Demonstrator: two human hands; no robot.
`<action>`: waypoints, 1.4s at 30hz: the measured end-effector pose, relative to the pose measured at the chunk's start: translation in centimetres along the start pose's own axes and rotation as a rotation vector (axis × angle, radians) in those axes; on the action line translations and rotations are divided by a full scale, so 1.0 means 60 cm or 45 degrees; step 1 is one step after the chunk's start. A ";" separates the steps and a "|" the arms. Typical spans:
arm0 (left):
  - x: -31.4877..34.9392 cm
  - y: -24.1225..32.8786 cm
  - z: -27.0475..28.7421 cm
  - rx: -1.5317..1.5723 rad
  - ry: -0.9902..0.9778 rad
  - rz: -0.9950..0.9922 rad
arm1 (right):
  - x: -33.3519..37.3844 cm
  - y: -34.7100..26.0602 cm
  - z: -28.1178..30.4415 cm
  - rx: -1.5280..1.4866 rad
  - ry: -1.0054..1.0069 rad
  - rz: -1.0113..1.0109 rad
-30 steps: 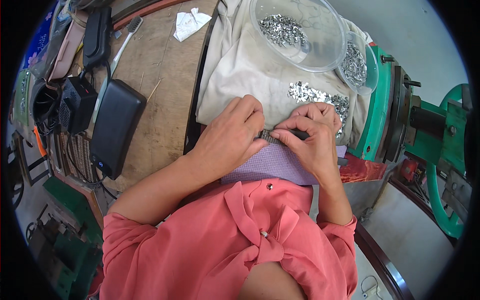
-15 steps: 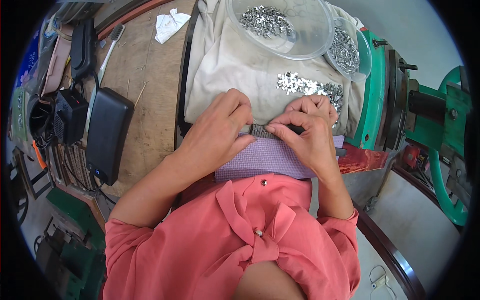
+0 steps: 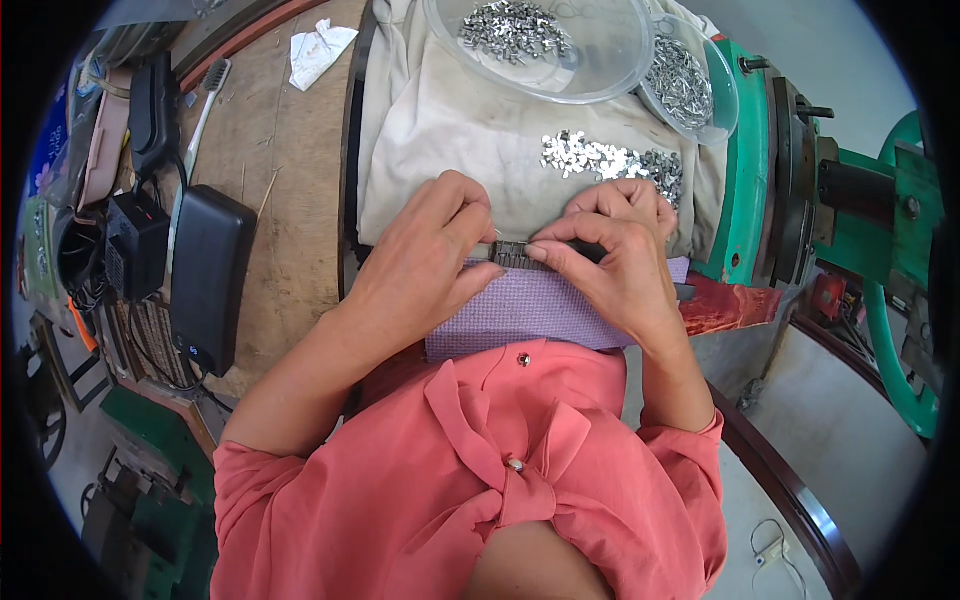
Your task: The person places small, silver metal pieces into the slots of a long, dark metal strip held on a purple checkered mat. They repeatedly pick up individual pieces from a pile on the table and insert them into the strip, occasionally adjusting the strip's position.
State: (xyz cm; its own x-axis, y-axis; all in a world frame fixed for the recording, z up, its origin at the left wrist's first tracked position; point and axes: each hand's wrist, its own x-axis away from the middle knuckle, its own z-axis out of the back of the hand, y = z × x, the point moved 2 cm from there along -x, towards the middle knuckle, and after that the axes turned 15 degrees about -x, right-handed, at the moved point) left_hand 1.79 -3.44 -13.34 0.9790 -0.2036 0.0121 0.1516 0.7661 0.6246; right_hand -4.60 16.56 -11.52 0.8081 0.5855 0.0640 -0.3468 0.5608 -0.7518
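Note:
A short dark-grey row of small metal pieces [image 3: 513, 256] sits between my hands, along the far edge of a purple woven cloth [image 3: 520, 310]. My left hand [image 3: 428, 250] is closed at the row's left end, finger and thumb curled around something too small to make out; a thin pin-like tip shows by the index finger. With thumb and index finger pinched, my right hand [image 3: 615, 250] presses at the row's right end. A dark bar [image 3: 588, 250] shows under its fingers. Just beyond that hand, loose shiny metal bits [image 3: 610, 160] lie spread on a beige cloth [image 3: 430, 120].
Two clear plastic tubs, a large one [image 3: 600, 85] and a smaller one [image 3: 712, 120], hold small metal parts at the back. A green machine vise [image 3: 745, 170] stands right. On the wooden bench at left lie a black power bank [image 3: 212, 275], a toothbrush [image 3: 205, 125] and crumpled tissue [image 3: 320, 52].
The whole view has shifted slightly, so the bench and tubs appear a little further left and up. Both hands stay at the row of metal pieces, with almost the same finger positions.

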 end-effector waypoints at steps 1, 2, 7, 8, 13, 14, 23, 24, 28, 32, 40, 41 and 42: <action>0.000 0.000 0.001 0.011 -0.008 0.014 | -0.002 -0.002 -0.002 -0.003 -0.006 -0.003; 0.001 0.001 0.001 0.022 -0.015 0.027 | -0.002 -0.003 -0.003 -0.005 -0.012 -0.006; 0.000 0.000 0.001 -0.004 -0.016 0.014 | 0.008 0.008 0.010 0.030 -0.003 -0.024; -0.001 0.000 0.001 -0.005 -0.024 0.015 | 0.009 0.010 0.013 0.036 -0.005 -0.035; 0.000 0.002 0.004 0.004 -0.041 0.034 | 0.007 0.008 0.012 0.027 -0.007 -0.033; 0.000 0.002 0.005 0.013 -0.045 0.041 | 0.007 0.008 0.012 0.031 -0.007 -0.030; -0.001 -0.003 0.005 0.027 -0.065 0.017 | 0.008 0.010 0.018 0.019 -0.022 -0.020; -0.001 -0.003 0.005 0.024 -0.068 0.017 | 0.007 0.011 0.018 0.010 -0.030 -0.025; -0.002 -0.002 0.005 0.033 -0.073 0.026 | 0.004 0.008 0.020 -0.010 -0.041 -0.022; -0.001 -0.004 0.006 0.040 -0.071 0.023 | 0.001 0.002 0.014 0.011 -0.040 -0.004; -0.001 -0.014 0.005 0.133 -0.078 0.020 | -0.007 -0.008 0.012 -0.041 -0.058 -0.012; 0.001 -0.015 0.007 0.105 -0.076 0.013 | -0.012 -0.013 0.003 -0.051 -0.059 0.023; 0.001 -0.014 0.008 0.082 -0.073 0.002 | -0.017 -0.018 -0.003 -0.055 -0.058 0.054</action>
State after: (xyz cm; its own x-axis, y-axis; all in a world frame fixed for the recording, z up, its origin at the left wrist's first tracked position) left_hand 1.65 -4.42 -13.49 0.9695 -0.2384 0.0564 0.1394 0.7260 0.6735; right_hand -4.94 15.26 -10.91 0.7705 0.6346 0.0605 -0.3584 0.5098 -0.7821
